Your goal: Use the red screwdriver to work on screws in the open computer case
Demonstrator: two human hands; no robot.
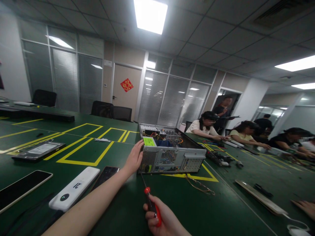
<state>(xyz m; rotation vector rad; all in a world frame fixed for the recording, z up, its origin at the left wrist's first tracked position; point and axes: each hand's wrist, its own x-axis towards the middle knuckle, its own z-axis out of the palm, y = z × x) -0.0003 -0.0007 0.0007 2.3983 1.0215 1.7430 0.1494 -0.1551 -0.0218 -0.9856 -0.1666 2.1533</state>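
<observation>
Lying at left on the green table was a hard drive, then a white device. The left hand touched the left side of an open computer case on that table, grip unclear; apart from it, the right hand clasped a screwdriver.

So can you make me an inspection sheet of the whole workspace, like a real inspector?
Surface: green table, marked with yellow tape.
Things in use: opened computer case; red-and-black screwdriver, its tip near the case's lower corner, contact unclear.
Clutter: what look like a hard drive and a phone, plus a white device marked 21, all on the left.
Hands: left hand rests against the case's corner; right hand grips the screwdriver's handle.
Cables: coloured wires inside the case; white cable at lower right.
Surroundings: seated people at the right; chairs and a door behind.
</observation>
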